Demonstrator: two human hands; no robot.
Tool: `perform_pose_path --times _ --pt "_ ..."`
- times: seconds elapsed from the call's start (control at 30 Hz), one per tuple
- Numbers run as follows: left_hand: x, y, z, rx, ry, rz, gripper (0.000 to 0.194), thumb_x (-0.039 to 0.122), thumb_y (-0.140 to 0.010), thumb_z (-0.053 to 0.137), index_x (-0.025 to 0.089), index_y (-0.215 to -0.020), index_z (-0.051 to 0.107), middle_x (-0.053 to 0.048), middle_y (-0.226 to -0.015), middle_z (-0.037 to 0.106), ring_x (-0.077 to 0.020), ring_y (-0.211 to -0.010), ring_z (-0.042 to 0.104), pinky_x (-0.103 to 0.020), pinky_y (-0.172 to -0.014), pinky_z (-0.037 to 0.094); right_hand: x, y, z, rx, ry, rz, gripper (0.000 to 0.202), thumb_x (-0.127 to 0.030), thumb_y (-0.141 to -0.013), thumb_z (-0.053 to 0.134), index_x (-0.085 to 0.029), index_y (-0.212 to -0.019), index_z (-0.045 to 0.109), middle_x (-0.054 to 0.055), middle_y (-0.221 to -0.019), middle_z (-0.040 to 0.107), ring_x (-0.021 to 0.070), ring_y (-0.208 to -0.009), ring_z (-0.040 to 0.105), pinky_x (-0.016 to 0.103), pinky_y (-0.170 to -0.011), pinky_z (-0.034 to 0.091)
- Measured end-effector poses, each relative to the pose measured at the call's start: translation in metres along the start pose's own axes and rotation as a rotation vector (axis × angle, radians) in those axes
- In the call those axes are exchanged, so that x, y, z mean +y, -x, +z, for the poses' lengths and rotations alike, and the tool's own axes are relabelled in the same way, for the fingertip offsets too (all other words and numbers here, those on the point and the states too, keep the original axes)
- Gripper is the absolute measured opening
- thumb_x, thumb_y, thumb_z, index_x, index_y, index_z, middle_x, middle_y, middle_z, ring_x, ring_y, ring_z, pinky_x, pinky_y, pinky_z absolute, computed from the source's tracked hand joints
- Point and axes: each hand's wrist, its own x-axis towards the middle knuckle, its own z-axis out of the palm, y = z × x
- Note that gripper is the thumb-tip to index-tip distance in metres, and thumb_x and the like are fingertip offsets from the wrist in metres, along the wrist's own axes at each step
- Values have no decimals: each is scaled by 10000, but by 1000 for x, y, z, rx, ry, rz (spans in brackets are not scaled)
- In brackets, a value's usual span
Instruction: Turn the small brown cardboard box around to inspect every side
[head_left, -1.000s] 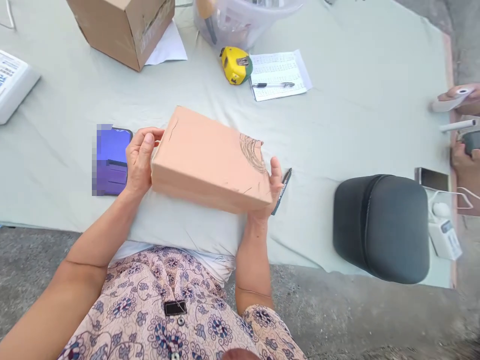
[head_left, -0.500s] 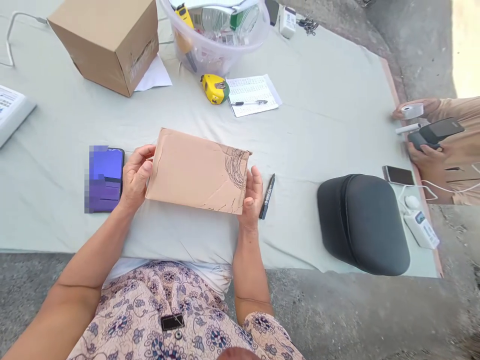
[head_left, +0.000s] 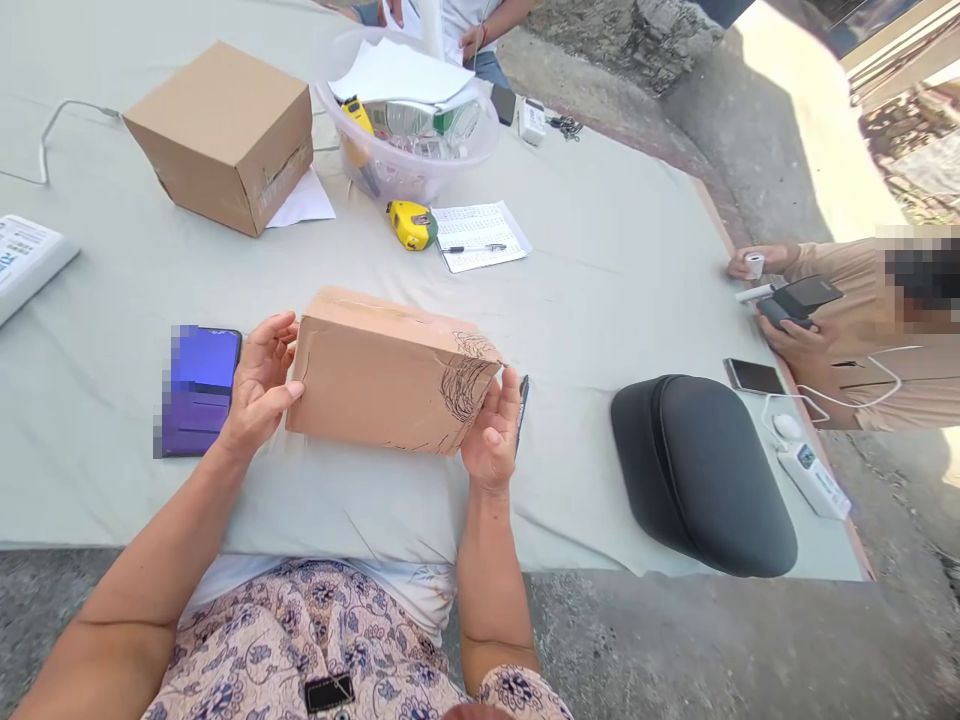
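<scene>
Brown paper wraps a flat rectangular parcel (head_left: 386, 375), held just above the pale green cloth (head_left: 637, 270) near the cloth's near edge. Its long axis runs left to right, and it is tipped up on one long edge so its broad face turns toward the wearer. Black scribbles mark the right end.

Left hand (head_left: 259, 385) presses the parcel's left end, thumb on the front face, fingers spread and curled round the back. Right hand (head_left: 491, 430) cups the right end, palm open against it, fingers upright along the edge. Both hands grasp the parcel between them.

A black marker (head_left: 523, 395) lies on the cloth just behind the right hand. A phone (head_left: 199, 385) with a purple screen lies just left of the left hand.

Toward the far edge sits a clear plastic tub (head_left: 405, 150) holding white paper sheets, a yellow-handled tool and packets too jumbled to name. A closed cardboard box (head_left: 225, 135) stands to its left. A yellow tape measure (head_left: 411, 224) and a printed sheet (head_left: 480, 235) with a pen on it lie in front of the tub.

A black padded case (head_left: 701, 470) rests near the right near corner. At the right edge another person's hands (head_left: 787, 320) hold a dark phone.
</scene>
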Motion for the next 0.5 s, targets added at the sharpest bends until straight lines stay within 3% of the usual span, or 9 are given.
perform_pose_path --times 0.17,0.33,0.5 --pt "0 6 2 2 -95 -32 600 536 -797 755 319 -1340 619 -91 -1298 596 -290 -1175 597 -449 -967 568 4 -1 4 -16 43 -27 760 -534 -668 847 -383 -1371 598 35 -1447 634 295 -1415 541 503 -1180 446" --pt "-7 9 5 -32 -101 -15 577 516 -846 737 383 -1369 533 -73 -1394 550 -284 -1257 577 -467 -1028 544 7 0 7 -8 113 -35 614 -513 -729 807 -328 -1294 655 57 -1409 643 298 -1381 564 524 -1197 433" --pt "-7 9 5 -110 -126 -43 680 541 -857 724 424 -1455 421 -72 -1445 546 -305 -1271 590 -492 -1011 564 6 0 6 7 143 3 573 -540 -742 784 -310 -1249 651 66 -1389 651 312 -1418 535 557 -1224 392"
